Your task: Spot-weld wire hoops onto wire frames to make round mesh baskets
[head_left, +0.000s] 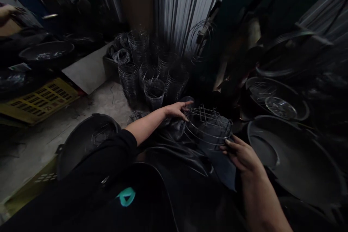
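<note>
A round wire rack [210, 117], made of a ring with crossed bars, is tilted above my lap. My right hand [241, 152] pinches its ring at the near right side. My left hand [179, 110] reaches to its far left edge with thumb and fingers spread; whether a fingertip touches the wire I cannot tell. Beneath the rack lies a dark blue-grey sheet [224, 168], next to wrinkled black plastic [179, 156]. Beyond my left hand stand several stacks of wire rings [154, 90].
Black tubs stand at my left [63, 152] and right [304, 159]. Another tub [304, 107] on the right holds wire pieces. A yellow crate [40, 101] is at the far left, and another person's hand [7, 12] shows at the upper left. Corrugated metal [187, 3] rises behind.
</note>
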Available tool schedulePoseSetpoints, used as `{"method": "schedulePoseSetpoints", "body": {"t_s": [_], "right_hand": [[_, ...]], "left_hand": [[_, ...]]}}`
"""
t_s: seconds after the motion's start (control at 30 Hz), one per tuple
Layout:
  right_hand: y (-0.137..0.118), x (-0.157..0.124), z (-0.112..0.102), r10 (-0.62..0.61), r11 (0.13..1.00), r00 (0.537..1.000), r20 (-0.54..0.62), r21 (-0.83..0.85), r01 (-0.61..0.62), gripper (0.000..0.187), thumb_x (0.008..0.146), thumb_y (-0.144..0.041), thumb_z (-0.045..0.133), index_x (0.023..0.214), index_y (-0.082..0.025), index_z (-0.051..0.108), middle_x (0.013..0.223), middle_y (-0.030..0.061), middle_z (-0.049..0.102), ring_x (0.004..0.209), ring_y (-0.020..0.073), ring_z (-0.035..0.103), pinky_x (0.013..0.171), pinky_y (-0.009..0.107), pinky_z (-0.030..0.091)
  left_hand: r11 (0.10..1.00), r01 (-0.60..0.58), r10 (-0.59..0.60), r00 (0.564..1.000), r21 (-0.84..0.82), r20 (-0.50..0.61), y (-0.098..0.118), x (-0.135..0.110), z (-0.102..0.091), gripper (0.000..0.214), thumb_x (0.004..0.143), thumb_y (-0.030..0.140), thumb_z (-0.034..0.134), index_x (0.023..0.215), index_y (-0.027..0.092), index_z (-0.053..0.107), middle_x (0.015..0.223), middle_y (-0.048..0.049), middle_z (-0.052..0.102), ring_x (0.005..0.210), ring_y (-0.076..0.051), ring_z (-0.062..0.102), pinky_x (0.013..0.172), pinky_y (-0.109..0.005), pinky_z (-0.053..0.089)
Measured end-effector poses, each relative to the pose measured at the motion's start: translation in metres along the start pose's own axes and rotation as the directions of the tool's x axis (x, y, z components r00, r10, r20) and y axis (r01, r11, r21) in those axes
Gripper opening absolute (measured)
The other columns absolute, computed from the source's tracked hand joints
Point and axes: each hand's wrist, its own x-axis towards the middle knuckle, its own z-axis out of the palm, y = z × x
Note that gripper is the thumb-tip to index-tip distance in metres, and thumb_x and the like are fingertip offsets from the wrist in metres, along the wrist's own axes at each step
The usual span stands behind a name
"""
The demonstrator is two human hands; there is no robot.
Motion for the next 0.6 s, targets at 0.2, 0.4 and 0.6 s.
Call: {"method": "schedulePoseSetpoints", "body": {"t_s": [0.2, 0.4, 0.6], "right_hand": [[0.018, -0.015, 0.017, -0.007, 1.0, 1.0, -0.017, 0.009, 0.007, 0.054, 0.045, -0.022, 0.076, 0.096, -0.018, 0.058, 0.065, -0.0028, 0.064, 0.049, 0.0175, 0.063, 0.039, 0.023, 0.048], [0.057, -0.039, 0.004, 0.017, 1.0, 0.998, -0.065, -0.024, -0.018, 0.094, 0.046, -0.034, 0.083, 0.132, -0.019, 0.048, 0.075, 0.0014, 0.071, 0.056, 0.021, 0.065, 0.047, 0.029, 0.053], [0.012, -0.032, -0.024, -0.316, 0.931, 0.937, -0.151, -0.24, 0.275, 0.074, 0.059, -0.05, 0.081, 0.122, -0.018, 0.06, 0.096, 0.005, 0.071, 0.073, 0.0169, 0.066, 0.062, 0.024, 0.053]], "left_hand": [[1.0, -0.013, 0.013, 0.999, 0.0, -0.029, 0.001, -0.004, 0.001, 0.109, 0.045, -0.001, 0.078, 0.145, 0.019, 0.04, 0.137, -0.0137, 0.057, 0.13, -0.031, 0.049, 0.106, -0.042, 0.042], [0.99, -0.141, 0.126, 0.846, 0.011, -0.517, 0.01, -0.024, -0.019, 0.096, 0.05, -0.005, 0.066, 0.142, 0.014, 0.045, 0.13, -0.0102, 0.062, 0.107, -0.021, 0.062, 0.086, -0.025, 0.051], [0.892, -0.437, 0.279, 0.736, -0.118, -0.616, 0.083, -0.064, -0.036, 0.075, 0.069, 0.003, 0.058, 0.141, 0.019, 0.045, 0.105, -0.0044, 0.072, 0.05, -0.002, 0.051, 0.045, -0.015, 0.038]]}}
